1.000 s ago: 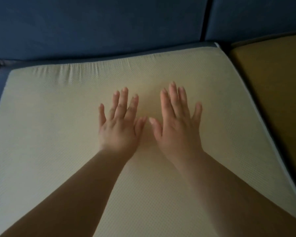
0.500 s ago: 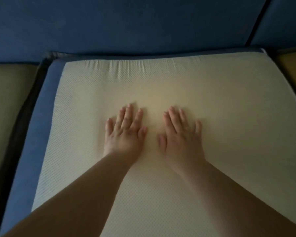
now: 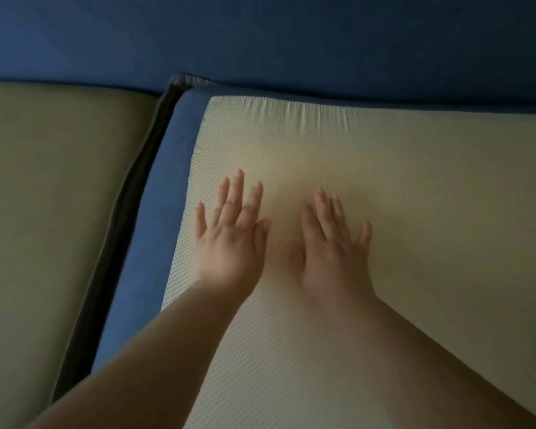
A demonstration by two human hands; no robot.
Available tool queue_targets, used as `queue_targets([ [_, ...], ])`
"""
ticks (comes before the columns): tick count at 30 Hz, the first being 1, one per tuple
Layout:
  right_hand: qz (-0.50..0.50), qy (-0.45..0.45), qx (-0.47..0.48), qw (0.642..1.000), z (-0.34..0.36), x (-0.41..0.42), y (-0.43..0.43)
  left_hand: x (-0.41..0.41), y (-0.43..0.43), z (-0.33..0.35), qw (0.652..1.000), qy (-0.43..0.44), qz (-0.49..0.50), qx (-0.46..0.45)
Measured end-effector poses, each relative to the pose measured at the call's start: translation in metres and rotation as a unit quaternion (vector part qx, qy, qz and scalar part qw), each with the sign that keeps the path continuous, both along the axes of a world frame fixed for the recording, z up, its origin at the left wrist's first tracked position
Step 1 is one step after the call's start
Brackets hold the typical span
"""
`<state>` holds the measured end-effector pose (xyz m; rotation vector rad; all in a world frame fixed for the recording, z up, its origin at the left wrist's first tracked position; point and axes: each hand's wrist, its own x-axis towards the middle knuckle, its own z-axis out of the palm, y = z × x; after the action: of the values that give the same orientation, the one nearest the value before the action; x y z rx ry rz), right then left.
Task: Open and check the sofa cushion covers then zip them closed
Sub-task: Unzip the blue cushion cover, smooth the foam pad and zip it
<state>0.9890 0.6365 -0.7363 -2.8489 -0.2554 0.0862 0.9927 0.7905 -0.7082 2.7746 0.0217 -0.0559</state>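
Both hands slid left across the cushion since half a second ago, and the view panned with them: more of the olive seat and the dark gap beside it now shows. Left hand [image 3: 229, 243] and right hand [image 3: 331, 246] lie flat, palms down, fingers spread, holding nothing. No grip on anything, just pressing on the pale mesh panel [image 3: 415, 212].

Cushion [image 3: 167, 212] sits directly under both palms. Its blue cover wraps the side wall left of the left hand. Blue backrest [image 3: 260, 35] lies beyond the fingertips. Olive seat [image 3: 50, 196] is further left, past the dark gap [image 3: 121, 227].

Step looks like the feel-check of the cover, about mid-task. To do it well:
- keep palms flat, sweep in overlapping passes
- work out to edges and corners, where bunching hides
- the gathers beyond the fingertips near the back edge need smoothing before zipping

Materials: mesh is a fine dotted knit, slightly stretchy, matte. It puckers at the back seam. Blue cloth looks like smooth woven upholstery. Fill seems soft foam, with a shallow dip between the hands. Shape is a flat slab with rounded corners.

Zip not visible, can't tell which edge carries it.
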Motion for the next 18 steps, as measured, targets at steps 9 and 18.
queue_targets([
  [9, 0.091, 0.036, -0.030, 0.995, -0.029, -0.039, 0.081, -0.061, 0.089, -0.041, 0.990, 0.106, 0.068, 0.069],
  [18, 0.074, -0.016, -0.057, 0.995, -0.038, -0.037, 0.087, -0.055, 0.091, -0.049, 0.993, 0.097, 0.059, 0.041],
])
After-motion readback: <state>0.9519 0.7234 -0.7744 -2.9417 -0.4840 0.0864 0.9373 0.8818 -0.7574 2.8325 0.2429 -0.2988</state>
